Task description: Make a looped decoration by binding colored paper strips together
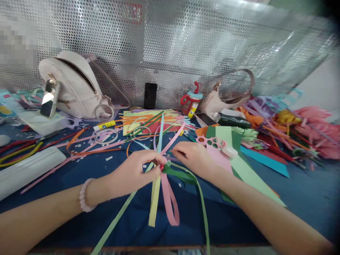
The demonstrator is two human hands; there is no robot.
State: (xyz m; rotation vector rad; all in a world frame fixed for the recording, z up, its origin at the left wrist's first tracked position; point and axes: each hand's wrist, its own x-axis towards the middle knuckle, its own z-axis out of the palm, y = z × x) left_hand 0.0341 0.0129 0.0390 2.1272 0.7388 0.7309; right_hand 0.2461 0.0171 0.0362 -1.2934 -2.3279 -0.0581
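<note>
My left hand (145,165) pinches a bundle of coloured paper strips where they cross, thumb and fingers closed on the crossing. From that point a folded yellow strip (154,202) and a looped pink strip (174,209) hang toward me. A light blue strip (160,134) points away, and a dark green strip (183,175) and a long light green strip (203,202) run off right. Small shiny red nails or beads (162,166) show at my left thumb tip; I cannot tell which. Just right of the crossing, my right hand (195,159) has its fingers curled together; what they hold is hidden.
Cut paper strips (148,118) lie in a pile behind my hands. Glue stick (105,125), metal rings (106,136), white roll (32,170) and yellow-handled tool (23,156) lie left. Green paper sheets (225,134) and paper flowers (313,124) lie right. A phone (150,95) stands behind.
</note>
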